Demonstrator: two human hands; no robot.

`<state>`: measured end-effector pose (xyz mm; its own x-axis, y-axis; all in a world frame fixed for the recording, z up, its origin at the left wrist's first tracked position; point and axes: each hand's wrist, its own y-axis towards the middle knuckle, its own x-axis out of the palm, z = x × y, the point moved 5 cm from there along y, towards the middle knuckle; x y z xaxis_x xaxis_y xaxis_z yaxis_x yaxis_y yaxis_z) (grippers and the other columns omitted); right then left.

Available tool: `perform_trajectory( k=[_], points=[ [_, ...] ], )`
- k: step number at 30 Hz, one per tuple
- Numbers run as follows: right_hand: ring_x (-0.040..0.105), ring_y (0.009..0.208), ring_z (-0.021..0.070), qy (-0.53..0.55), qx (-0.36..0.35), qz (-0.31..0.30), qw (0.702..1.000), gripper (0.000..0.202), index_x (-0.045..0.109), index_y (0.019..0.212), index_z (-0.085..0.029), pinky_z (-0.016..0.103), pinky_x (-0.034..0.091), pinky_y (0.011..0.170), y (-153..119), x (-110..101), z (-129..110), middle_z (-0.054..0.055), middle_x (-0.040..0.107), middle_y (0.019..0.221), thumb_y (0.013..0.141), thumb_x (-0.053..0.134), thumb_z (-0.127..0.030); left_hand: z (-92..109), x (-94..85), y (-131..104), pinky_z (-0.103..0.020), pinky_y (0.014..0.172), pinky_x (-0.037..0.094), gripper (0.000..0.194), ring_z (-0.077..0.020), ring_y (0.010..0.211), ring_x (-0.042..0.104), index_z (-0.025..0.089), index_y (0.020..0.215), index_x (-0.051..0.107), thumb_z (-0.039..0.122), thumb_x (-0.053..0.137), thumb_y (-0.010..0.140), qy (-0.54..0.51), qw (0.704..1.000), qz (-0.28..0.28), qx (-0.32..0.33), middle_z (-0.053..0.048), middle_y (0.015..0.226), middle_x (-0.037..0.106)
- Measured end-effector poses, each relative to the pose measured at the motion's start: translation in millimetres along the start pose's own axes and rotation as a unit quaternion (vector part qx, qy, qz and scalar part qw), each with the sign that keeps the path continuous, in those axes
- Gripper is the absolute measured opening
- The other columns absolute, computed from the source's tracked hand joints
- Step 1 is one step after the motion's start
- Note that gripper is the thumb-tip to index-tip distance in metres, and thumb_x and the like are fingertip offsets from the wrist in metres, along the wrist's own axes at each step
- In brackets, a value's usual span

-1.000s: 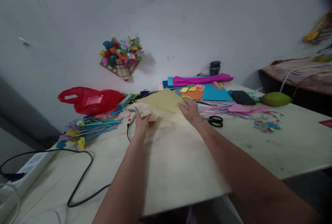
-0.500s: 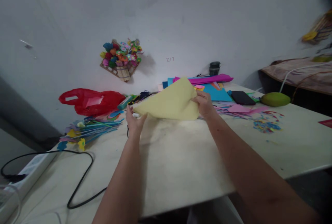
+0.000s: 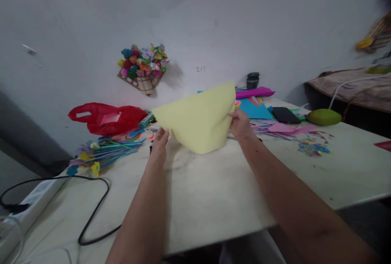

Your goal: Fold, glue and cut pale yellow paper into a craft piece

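A yellow sheet is held up above the white table, its lower part curving down toward me. My right hand pinches its right edge, thumb in front. At the lower left edge, my left hand grips the sheet between thumb and fingers. The sheet hides part of the coloured sheets behind it, where a blue sheet and a magenta roll show.
Left on the table are a red bag, paper flowers and a black cable. On the right lie a phone, a green fruit, pink strips and paper scraps. A dark jar stands behind.
The yellow sheet has turned and opened wider toward me, its upper right corner higher and its bottom edge lower. My left hand has shifted slightly right and down along its edge.
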<state>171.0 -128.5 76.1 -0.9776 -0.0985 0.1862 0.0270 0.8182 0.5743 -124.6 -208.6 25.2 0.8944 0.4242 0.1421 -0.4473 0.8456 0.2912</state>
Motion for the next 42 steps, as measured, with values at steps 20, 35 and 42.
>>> perform_trajectory(
  k=[20,35,42],
  points=[
    [0.057,0.092,0.0173,-0.074,0.122,0.027,0.989,0.043,0.052,0.104,-0.019,0.029,0.047,0.073,-13.0,9.4,45.8,0.007,0.058,0.11,0.063,0.059,-0.029,98.1,-11.2,-22.1,-0.025,0.078,0.047,0.02,-0.0117,0.079,0.061,0.017,0.083,0.055,0.037,0.056,0.078,0.098,0.896,0.244,0.357,-0.001,0.082,0.063],
    [0.062,0.063,0.0155,-0.04,0.326,-0.063,0.942,0.044,0.05,0.115,-0.021,0.029,0.05,0.057,-39.7,30.0,65.0,0.003,0.066,0.084,0.071,0.057,-0.024,17.0,103.6,-61.8,-0.027,0.073,0.045,0.02,-0.0181,0.089,0.06,0.022,0.094,0.061,0.019,0.045,0.082,0.687,0.609,-0.267,0.293,-0.005,0.093,0.067],
    [0.062,0.081,0.0179,-0.258,0.258,-0.123,0.923,0.042,0.061,0.106,-0.01,0.026,0.049,0.068,-35.6,23.1,77.2,0.01,0.065,0.098,0.066,0.052,-0.005,12.3,77.0,-54.9,-0.033,0.078,0.045,0.035,-0.0229,0.097,0.059,0.029,0.106,0.061,0.046,0.046,0.08,0.695,0.64,-0.282,0.165,-0.005,0.106,0.064]
  ],
)
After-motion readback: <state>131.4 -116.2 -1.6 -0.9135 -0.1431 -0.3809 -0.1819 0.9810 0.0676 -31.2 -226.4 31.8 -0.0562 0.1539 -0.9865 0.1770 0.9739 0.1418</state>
